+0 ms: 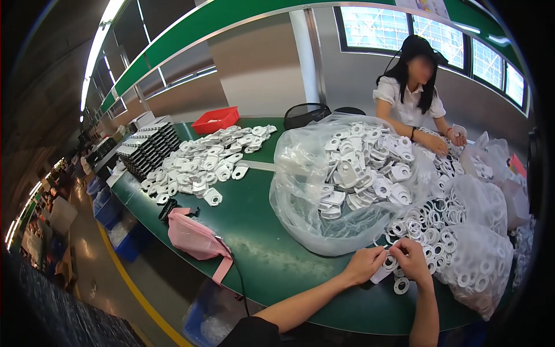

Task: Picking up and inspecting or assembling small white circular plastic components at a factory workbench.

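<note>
Daylight is glowing through the windows point(376, 28), and strip lights point(93, 58) are glaring at left, where the background is dimming and softening. A pale sheen is hazing the desk point(254, 214); the clear bag point(295, 194) is catching highlights. Fisheye distortion is bending straight edges, and blackness is swallowing the corners.

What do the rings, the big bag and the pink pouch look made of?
Rings: probably moulded plastic, matte white, judging by their uniform shape and colour; coated metal can't be excluded.
Big bag: apparently thin plastic film, slightly glossy, since it is see-through and creased.
Pink pouch: likely woven fabric, matte, given its fine patterned surface and soft, slumped shape.
</note>
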Demonstrator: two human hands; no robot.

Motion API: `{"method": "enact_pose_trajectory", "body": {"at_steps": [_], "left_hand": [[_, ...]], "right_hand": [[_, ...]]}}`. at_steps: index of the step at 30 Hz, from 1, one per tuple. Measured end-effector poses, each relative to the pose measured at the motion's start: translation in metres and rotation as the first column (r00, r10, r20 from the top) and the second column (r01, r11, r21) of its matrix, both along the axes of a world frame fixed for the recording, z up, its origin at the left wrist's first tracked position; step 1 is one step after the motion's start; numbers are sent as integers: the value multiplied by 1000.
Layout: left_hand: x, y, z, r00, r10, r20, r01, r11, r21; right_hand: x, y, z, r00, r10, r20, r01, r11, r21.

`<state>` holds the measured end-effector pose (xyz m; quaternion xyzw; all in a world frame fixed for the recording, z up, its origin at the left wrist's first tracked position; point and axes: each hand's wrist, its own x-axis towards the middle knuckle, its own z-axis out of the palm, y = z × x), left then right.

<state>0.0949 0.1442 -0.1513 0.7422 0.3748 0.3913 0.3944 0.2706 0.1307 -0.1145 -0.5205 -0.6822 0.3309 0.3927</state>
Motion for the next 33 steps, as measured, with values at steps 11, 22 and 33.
{"method": "enact_pose_trajectory", "body": {"at_steps": [11,22,33], "left_hand": [[13,-2,-14,869,-14,494,107,981,-160],[2,5,-5,867,-12,498,189,933,-306],[-1,6,-9,993,102,-57,-99,994,45]], "right_hand": [[-19,5,-10,855,-100,-509,106,994,-18],[2,11,-22,938,47,-343,-103,984,-146],[-3,2,-11,1000,2,19,-2,1000,18]]}}
